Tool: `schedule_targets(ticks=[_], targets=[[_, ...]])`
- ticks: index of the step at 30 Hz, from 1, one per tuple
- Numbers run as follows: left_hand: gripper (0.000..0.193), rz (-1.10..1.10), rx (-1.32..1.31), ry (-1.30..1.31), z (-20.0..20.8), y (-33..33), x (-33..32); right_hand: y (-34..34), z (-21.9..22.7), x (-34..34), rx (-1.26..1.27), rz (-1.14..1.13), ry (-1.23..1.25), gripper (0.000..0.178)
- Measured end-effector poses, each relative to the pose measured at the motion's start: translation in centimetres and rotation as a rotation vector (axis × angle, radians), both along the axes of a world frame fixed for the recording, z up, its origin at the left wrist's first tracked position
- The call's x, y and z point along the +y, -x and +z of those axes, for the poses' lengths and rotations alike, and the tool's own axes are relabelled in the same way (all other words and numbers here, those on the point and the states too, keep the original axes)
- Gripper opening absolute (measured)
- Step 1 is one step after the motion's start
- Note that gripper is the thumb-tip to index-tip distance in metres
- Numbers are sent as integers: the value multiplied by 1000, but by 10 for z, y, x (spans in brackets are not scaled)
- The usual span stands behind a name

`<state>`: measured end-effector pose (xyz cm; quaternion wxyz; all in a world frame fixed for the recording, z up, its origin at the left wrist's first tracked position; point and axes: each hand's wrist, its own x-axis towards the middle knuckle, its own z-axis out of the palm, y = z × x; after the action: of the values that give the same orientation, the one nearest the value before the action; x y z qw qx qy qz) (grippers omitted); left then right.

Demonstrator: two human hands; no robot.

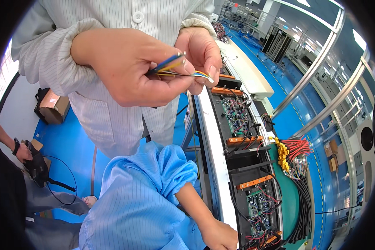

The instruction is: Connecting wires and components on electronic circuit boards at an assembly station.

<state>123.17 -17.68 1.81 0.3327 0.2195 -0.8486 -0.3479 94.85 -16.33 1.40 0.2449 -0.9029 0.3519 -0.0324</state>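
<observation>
My left hand (219, 236) is at the lower edge, at the end of a bare forearm below a rolled blue striped sleeve (141, 179). It is by the white edge of the bench (218, 183), back upward, fingers curled in. Anything inside the fingers is hidden. My right hand is not in view. Across from me, a co-worker in a white striped coat holds a thin cable with blue, yellow, black and white wires (167, 66) between the fingertips of both hands. Next to my hand is a black tray with a green circuit board (260, 208) and red and black wires.
A second wired circuit board (235, 114) sits farther along the bench, between orange bars (245, 139). Black cables (302, 204) with yellow connectors (282, 154) lie on a green mat (288, 200). Another person stands at left beside a black bag (36, 164); a cardboard box (54, 106) is behind.
</observation>
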Motion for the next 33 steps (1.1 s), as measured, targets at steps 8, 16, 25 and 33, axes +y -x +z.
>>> schedule_targets(ticks=[8, 16, 25, 33], targets=[[16, 25, -47, 37, 14, -30, 15, 67, -74, -24, 94, 101, -222, 34], [12, -5, -86, 0, 14, -26, -1, -61, 58, -25, -287, 469, 753, 34], [11, -35, 8, -31, 9, -18, -12, -48, 67, -13, -371, -124, -281, 33], [12, -37, 167, -20, 2, -8, -16, -35, 99, -48, -177, -3, -320, 29]])
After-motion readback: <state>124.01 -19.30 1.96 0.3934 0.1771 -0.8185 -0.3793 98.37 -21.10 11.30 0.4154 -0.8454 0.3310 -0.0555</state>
